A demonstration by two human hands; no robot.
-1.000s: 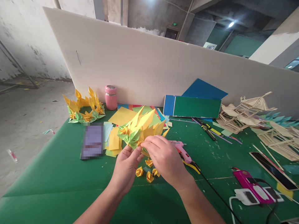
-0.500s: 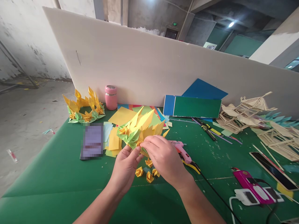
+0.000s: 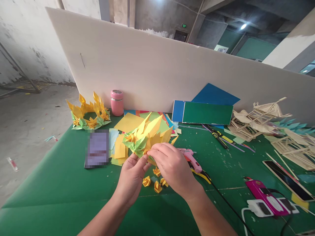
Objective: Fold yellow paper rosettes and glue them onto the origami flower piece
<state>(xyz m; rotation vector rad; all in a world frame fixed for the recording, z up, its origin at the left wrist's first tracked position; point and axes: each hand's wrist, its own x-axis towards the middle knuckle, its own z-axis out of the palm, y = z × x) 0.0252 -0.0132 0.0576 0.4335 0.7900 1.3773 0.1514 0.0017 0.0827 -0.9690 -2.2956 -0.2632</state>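
Above the green table, my left hand [image 3: 133, 173] grips the lower edge of a folded paper crown [image 3: 154, 127] with yellow spikes and green leaves. My right hand [image 3: 172, 167] is closed at the front of the crown, its fingertips pinching a small orange paper flower [image 3: 145, 151] against it. The fingers cover most of that flower. Several loose paper flowers [image 3: 147, 181] lie on the table just below my hands. A similar paper crown [image 3: 90, 114] stands at the back left. Right of my right hand lies a pink glue gun [image 3: 192, 159], its cord running toward the front.
A pink bottle [image 3: 117, 103] stands by the white board [image 3: 147, 72]. Coloured paper sheets [image 3: 128, 122] and a blurred purple object [image 3: 97, 148] lie nearby. At right are wooden stick models [image 3: 256, 121], a cutter [image 3: 219, 136], a phone [image 3: 287, 180] and a magenta power strip [image 3: 267, 196].
Almost nothing differs. Both hands hold the crown and the flower in nearly the same place, and the objects on the table have not moved.
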